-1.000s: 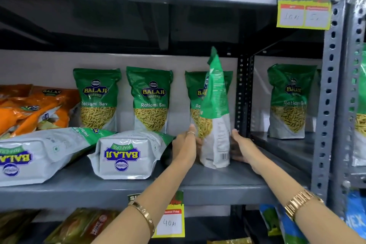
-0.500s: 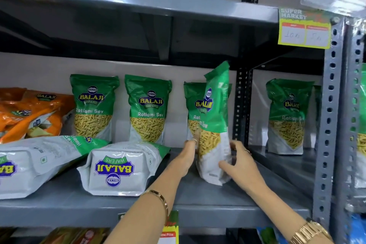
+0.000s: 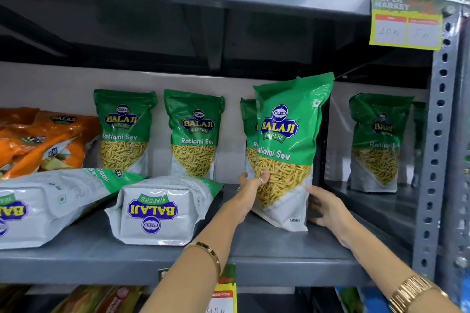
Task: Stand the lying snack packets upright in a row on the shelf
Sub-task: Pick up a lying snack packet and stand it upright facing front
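Since half a second before, the held packet (image 3: 287, 150) had turned from edge-on to face the camera, its printed front now fully readable, and its base had settled lower toward the shelf (image 3: 267, 251).

Head view. Left hand (image 3: 248, 193) gripped the packet's left edge at the lower half, thumb pressed on the front over the yellow window, a ring visible on one finger. Right hand (image 3: 324, 207) lay against the packet's lower right edge, fingers wrapped behind it, palm toward the pack. Both hands clamped on the same packet, one each side. Packet stood nearly upright, top leaning slightly to the right, its bottom corner at or touching the shelf; contact could not be confirmed.

Directly behind the left hand, a standing packet (image 3: 248, 134) was mostly hidden by the held one. Further left of the left hand, two more green packets (image 3: 124, 129) stood upright against the back wall, apart from one another. Just left of the left forearm lay a packet on its side (image 3: 157, 211), white base toward the camera, logo upside down. Beyond it, another lying packet (image 3: 48, 203) ran off the frame's left edge. Orange packets (image 3: 43, 140) were heaped behind that.

Right of the right hand, past a dark upright post (image 3: 321, 134), one more green packet (image 3: 376, 142) stood in the neighbouring bay. Gold bracelet (image 3: 207, 253) on the left wrist, gold watch (image 3: 412, 292) on the right. Yellow price tag (image 3: 407, 24) hung above, well right of both hands.
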Demonstrator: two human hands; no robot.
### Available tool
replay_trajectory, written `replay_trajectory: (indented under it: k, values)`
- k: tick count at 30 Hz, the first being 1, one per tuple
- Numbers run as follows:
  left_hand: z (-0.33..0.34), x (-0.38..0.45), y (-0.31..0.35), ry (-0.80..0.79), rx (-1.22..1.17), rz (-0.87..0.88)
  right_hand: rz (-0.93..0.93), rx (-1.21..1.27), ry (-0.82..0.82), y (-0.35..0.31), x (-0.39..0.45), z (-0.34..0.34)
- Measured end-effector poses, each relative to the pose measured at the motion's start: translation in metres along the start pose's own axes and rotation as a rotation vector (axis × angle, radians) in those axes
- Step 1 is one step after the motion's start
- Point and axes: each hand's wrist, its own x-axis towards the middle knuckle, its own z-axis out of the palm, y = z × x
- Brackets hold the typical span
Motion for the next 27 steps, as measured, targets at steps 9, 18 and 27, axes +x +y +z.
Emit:
replay_trajectory:
  k: [9,18,27]
  values:
    - [-0.001,-0.006,-0.001,-0.063,0.03,0.02,-0.101,-0.239,0.003,0.003,0.01,-0.007]
    - [0.001,-0.005,-0.009,-0.021,0.35,-0.063,-0.051,-0.497,0.128,0.013,0.019,-0.009]
    - [-0.001,-0.023,-0.009,-0.079,0.677,-0.094,0.069,-0.676,0.109,0.008,0.012,-0.007]
